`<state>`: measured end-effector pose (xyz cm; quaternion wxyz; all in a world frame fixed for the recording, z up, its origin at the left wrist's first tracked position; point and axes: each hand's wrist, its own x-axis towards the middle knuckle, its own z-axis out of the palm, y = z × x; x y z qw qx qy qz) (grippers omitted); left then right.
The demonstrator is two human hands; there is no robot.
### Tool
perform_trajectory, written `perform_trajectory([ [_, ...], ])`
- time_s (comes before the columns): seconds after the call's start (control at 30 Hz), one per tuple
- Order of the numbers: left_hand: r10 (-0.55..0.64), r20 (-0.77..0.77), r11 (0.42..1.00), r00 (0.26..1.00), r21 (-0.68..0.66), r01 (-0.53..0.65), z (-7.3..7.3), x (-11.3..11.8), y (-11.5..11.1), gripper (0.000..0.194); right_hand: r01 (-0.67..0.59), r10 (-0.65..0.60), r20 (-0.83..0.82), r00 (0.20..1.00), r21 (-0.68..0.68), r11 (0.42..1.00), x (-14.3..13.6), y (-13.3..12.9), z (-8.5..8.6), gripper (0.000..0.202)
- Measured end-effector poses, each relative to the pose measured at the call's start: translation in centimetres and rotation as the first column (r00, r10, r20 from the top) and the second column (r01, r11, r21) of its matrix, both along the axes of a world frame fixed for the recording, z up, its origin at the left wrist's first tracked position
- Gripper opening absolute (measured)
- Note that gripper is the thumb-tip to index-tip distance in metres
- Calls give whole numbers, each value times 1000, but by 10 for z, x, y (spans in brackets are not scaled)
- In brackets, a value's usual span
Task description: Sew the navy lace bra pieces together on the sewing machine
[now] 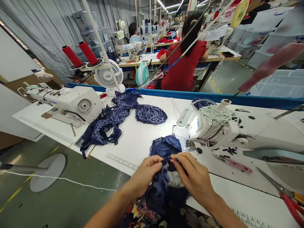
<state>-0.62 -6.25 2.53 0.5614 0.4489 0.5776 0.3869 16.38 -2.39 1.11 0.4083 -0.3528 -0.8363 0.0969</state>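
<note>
A navy lace garment piece lies partly on the white table, left of the sewing machine's needle area, and hangs down over the front edge. My left hand pinches its edge between thumb and fingers. Close beside it, my right hand grips the same fabric, fingertips nearly meeting the left ones. The sewing machine carries a coil of pale green cord. Behind my hands rests a patterned navy cup piece, and a heap of navy lace pieces lies to its left.
Pink-handled snips and red-handled scissors lie at the right. A second sewing machine stands at the left, near a white fan and red thread cones. Beyond the table sits a person in red.
</note>
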Motion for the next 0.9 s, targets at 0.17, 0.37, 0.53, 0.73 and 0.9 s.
perform_trajectory([
  [0.17, 73, 678, 879, 732, -390, 274, 3, -13, 9, 26, -29, 27, -31, 999, -68, 997, 5, 5, -6, 17],
  [0.37, -28, 638, 908, 769, -306, 287, -15, -4, 10, 18, -58, 52, -53, 997, -140, 988, 5, 3, -12, 16],
  [0.53, -151, 567, 896, 810, -267, 354, -12, -4, 15, 31, -69, 63, -62, 996, -99, 993, 7, 6, -13, 20],
  [0.73, -141, 420, 984, 896, -36, 172, -16, 0, 16, 33, -28, 16, -99, 995, -123, 992, 6, 9, -9, 17],
  [0.9, -76, 495, 995, 865, -18, 98, -18, 6, 17, 32, -30, 0, -153, 988, -195, 980, 8, 9, -2, 21],
])
